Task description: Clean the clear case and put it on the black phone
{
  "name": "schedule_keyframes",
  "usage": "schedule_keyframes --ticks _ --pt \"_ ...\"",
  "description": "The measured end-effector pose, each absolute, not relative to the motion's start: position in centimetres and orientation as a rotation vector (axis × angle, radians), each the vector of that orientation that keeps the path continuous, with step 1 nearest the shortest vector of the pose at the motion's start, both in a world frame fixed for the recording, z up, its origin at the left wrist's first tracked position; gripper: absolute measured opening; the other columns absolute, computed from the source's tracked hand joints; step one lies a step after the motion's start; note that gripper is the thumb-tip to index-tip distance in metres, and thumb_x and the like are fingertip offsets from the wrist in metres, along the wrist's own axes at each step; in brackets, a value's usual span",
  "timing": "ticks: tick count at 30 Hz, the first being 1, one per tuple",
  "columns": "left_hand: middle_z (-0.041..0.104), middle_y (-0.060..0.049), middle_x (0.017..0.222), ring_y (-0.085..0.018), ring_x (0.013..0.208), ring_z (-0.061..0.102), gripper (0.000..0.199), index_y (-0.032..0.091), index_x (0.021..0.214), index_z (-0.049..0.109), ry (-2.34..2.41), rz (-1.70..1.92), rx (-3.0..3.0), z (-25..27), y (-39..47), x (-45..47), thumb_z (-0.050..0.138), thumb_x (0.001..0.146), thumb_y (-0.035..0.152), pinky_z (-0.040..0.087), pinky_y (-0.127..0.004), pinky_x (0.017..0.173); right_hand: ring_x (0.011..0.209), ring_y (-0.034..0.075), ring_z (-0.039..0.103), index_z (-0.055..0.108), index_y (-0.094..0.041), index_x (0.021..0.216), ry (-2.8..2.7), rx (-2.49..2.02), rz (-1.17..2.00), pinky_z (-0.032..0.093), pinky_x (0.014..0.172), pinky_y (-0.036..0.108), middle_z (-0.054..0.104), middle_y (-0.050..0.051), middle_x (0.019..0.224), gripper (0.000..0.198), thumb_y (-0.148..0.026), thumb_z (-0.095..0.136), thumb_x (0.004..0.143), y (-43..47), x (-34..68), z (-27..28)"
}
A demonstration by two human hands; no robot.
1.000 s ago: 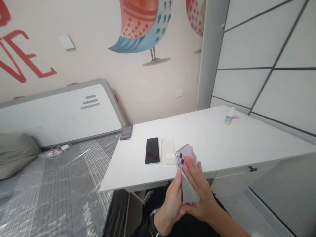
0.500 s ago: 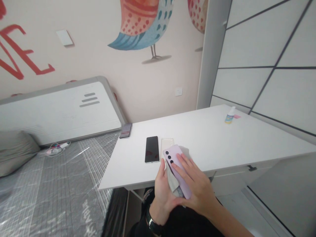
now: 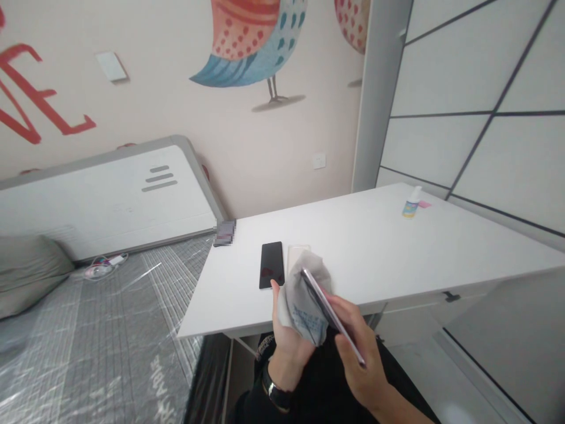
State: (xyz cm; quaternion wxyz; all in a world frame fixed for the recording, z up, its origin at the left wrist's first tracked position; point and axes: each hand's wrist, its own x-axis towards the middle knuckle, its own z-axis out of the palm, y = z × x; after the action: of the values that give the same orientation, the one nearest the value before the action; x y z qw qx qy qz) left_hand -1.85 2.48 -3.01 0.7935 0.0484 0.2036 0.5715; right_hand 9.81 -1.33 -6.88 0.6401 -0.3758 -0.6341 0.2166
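Note:
In front of the desk edge, my left hand (image 3: 289, 347) holds a grey cloth (image 3: 304, 303) spread over its palm, with the thumb up and the other fingers hidden under the fabric. My right hand (image 3: 364, 356) grips a lilac smartphone (image 3: 338, 322) by its sides. The phone is turned nearly edge-on, its dark screen side facing the cloth; its upper end meets the cloth. Behind the hands, a dark phone (image 3: 272, 266) lies flat on the white desk (image 3: 229, 288). Beside it is a clear phone case (image 3: 295, 253), partly covered by the cloth.
A small bottle (image 3: 410, 203) stands at the desk's far right, by a pink slip (image 3: 424, 204). A blurred-out object (image 3: 225, 233) sits at the back left corner. Left of the desk is a plastic-covered bed (image 3: 101, 341); a drawer handle (image 3: 451, 297) juts from the front.
My right hand has turned the lilac phone from back-up to nearly edge-on and shifted it slightly right, off my left palm. The cloth now shows spread open over my left hand.

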Motion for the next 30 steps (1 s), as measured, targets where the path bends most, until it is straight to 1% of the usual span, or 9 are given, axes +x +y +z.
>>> schedule_keyframes --ticks 2,4,7,9,12,17,22,26,30 --pt "0.084 -0.008 0.093 -0.025 0.1 0.078 0.069 0.016 0.091 0.083 0.431 1.237 0.111 -2.6 2.5 -1.7 0.035 0.105 0.064 0.055 -0.038 0.106 0.109 0.028 0.076 0.07 -0.025 0.123 -1.227 -0.96 0.578 0.064 0.089 0.038 0.078 0.008 0.121 0.036 -0.048 0.049 0.106 -1.2 9.8 -6.5" --pt "0.085 -0.008 0.098 -0.028 0.112 0.075 0.07 0.016 0.096 0.083 0.424 1.24 0.115 -2.4 2.5 -1.6 0.034 0.104 0.065 0.051 -0.042 0.112 0.102 0.027 0.077 0.073 -0.025 0.114 -1.053 -1.08 0.642 0.063 0.084 0.037 0.079 0.008 0.112 0.035 -0.052 0.054 0.102 -0.9 9.9 -6.3" --pt "0.085 -0.007 0.101 -0.029 0.126 0.069 0.068 0.019 0.098 0.084 0.384 1.232 0.127 -2.4 2.6 -1.6 0.034 0.105 0.064 0.045 -0.044 0.118 0.094 0.029 0.077 0.07 -0.024 0.115 -0.885 -1.162 0.7 0.061 0.078 0.038 0.08 0.009 0.104 0.042 -0.059 0.065 0.093 -0.4 10.0 -6.1" --pt "0.085 -0.006 0.104 -0.029 0.132 0.065 0.065 0.021 0.098 0.084 0.348 1.217 0.153 -2.7 2.7 -1.6 0.035 0.105 0.063 0.041 -0.044 0.121 0.093 0.03 0.078 0.068 -0.024 0.114 -0.831 -1.159 0.726 0.061 0.081 0.04 0.08 0.009 0.099 0.044 -0.06 0.07 0.09 -0.2 9.9 -6.1" --pt "0.085 -0.004 0.106 -0.027 0.134 0.064 0.061 0.022 0.1 0.084 0.32 1.202 0.187 -3.1 2.7 -1.6 0.034 0.107 0.057 0.04 -0.042 0.123 0.093 0.028 0.077 0.068 -0.023 0.106 -0.834 -1.158 0.699 0.06 0.084 0.041 0.079 0.009 0.098 0.038 -0.058 0.069 0.091 0.1 9.8 -6.0" --pt "0.084 -0.005 0.11 -0.028 0.136 0.062 0.053 0.023 0.102 0.085 0.248 1.143 0.269 -3.5 2.4 -1.2 0.042 0.105 0.055 0.04 -0.041 0.123 0.085 0.025 0.072 0.068 -0.022 0.098 -0.862 -1.175 0.561 0.058 0.077 0.037 0.075 0.007 0.093 0.032 -0.054 0.066 0.094 0.2 9.5 -6.1" --pt "0.083 -0.01 0.115 -0.032 0.141 0.058 0.051 0.021 0.108 0.084 0.25 1.084 0.304 -4.2 2.4 -1.0 0.051 0.101 0.059 0.036 -0.047 0.126 0.1 0.025 0.068 0.067 -0.023 0.095 -0.906 -1.14 0.449 0.056 0.085 0.039 0.069 0.008 0.105 0.024 -0.047 0.066 0.096 0.1 9.4 -6.5" --pt "0.08 -0.012 0.122 -0.033 0.138 0.06 0.05 0.019 0.108 0.084 0.309 1.059 0.288 -4.9 2.3 -1.1 0.05 0.102 0.056 0.041 -0.048 0.123 0.104 0.027 0.065 0.07 -0.025 0.091 -1.012 -1.1 0.38 0.055 0.091 0.045 0.069 0.008 0.105 0.019 -0.041 0.063 0.098 0.2 9.7 -6.6" --pt "0.08 -0.012 0.124 -0.032 0.136 0.063 0.043 0.02 0.11 0.083 0.359 1.04 0.301 -5.2 2.0 -1.0 0.052 0.103 0.048 0.046 -0.044 0.119 0.111 0.028 0.067 0.074 -0.027 0.109 -1.262 -1.071 0.231 0.056 0.096 0.049 0.072 0.01 0.114 0.021 -0.027 0.053 0.103 0.5 10.3 -6.4"
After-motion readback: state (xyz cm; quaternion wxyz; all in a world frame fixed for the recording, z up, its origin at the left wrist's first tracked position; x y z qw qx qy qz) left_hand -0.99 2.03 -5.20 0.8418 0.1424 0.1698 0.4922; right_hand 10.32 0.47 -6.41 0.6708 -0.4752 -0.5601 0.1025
